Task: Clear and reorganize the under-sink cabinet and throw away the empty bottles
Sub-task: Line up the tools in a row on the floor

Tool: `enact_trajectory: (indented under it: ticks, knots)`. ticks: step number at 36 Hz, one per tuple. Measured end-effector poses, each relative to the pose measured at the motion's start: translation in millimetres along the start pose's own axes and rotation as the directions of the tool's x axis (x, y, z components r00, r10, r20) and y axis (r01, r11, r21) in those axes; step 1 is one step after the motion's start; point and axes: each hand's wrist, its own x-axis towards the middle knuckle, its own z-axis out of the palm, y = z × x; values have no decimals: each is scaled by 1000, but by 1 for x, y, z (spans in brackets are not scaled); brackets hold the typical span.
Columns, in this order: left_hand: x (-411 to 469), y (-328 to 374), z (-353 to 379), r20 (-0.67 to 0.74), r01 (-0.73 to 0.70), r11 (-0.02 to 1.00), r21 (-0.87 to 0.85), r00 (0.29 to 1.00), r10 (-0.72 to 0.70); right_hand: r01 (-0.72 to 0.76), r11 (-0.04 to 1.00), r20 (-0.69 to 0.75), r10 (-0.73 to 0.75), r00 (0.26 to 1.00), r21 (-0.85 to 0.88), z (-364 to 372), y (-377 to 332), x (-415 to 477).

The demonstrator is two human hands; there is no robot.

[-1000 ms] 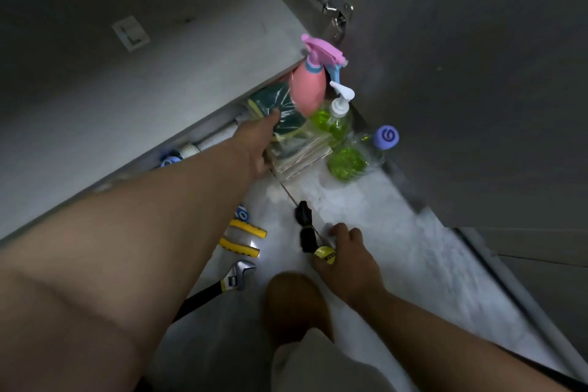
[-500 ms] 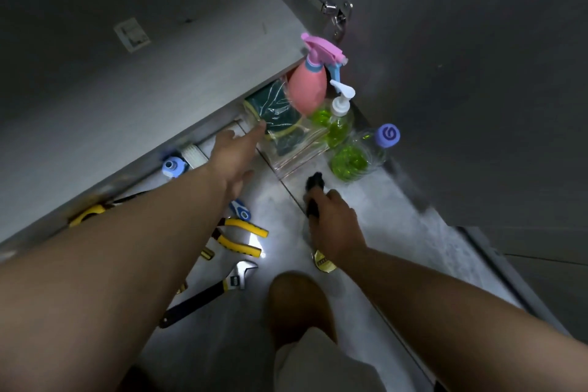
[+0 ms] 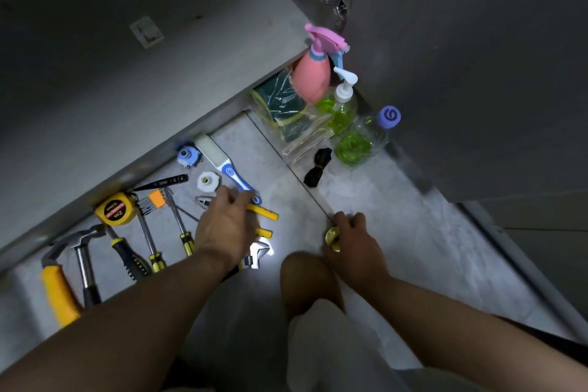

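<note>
On the floor in front of the cabinet stand a pink spray bottle (image 3: 310,76), a pump bottle of green liquid (image 3: 343,106) and a clear bottle with a purple cap (image 3: 366,137) lying tilted. A clear bag of green sponges (image 3: 283,105) leans beside them. My left hand (image 3: 227,226) hovers with loosely bent fingers over yellow-handled pliers (image 3: 265,213), by the handle of a blue and white brush (image 3: 227,169). My right hand (image 3: 351,240) curls round a small yellow round thing (image 3: 331,237) on the floor. A black bundle (image 3: 318,165) lies apart from both hands.
Tools lie in a row along the cabinet base: a yellow tape measure (image 3: 116,208), hammers (image 3: 81,251), screwdrivers (image 3: 183,232), an adjustable wrench (image 3: 259,253), a white plastic nut (image 3: 208,181). The open cabinet door (image 3: 461,73) stands at right. My knee (image 3: 307,277) is low in the middle.
My left hand drew back from the sponge bag to above the pliers. My right hand left the black bundle and pulled back to the yellow round thing. The view shifted, showing more tools.
</note>
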Motion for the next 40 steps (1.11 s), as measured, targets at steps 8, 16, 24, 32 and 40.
enact_trajectory:
  ticks: [8, 16, 24, 32, 40]
  knots:
    - [-15, -18, 9, 36, 56, 993, -107, 998, -53, -45, 999, -223, 50, 973, 30, -17, -17, 38]
    - [-18, -26, 6, 33, 11, 999, -50, 999, -9, -35, 998, -280, 22, 960, -44, -20, -59, 51]
    - [-22, -29, 8, 32, -29, 999, -44, 999, 30, 364, 931, -13, -364, 931, 30, 11, -142, 78]
    - [-26, -33, 7, 80, -33, 998, -44, 996, 36, 270, 947, 8, -273, 962, -177, 17, -178, 110]
    - [-23, -32, 11, 89, -10, 998, -61, 996, 15, 216, 966, -40, -223, 974, -144, -4, -130, 82]
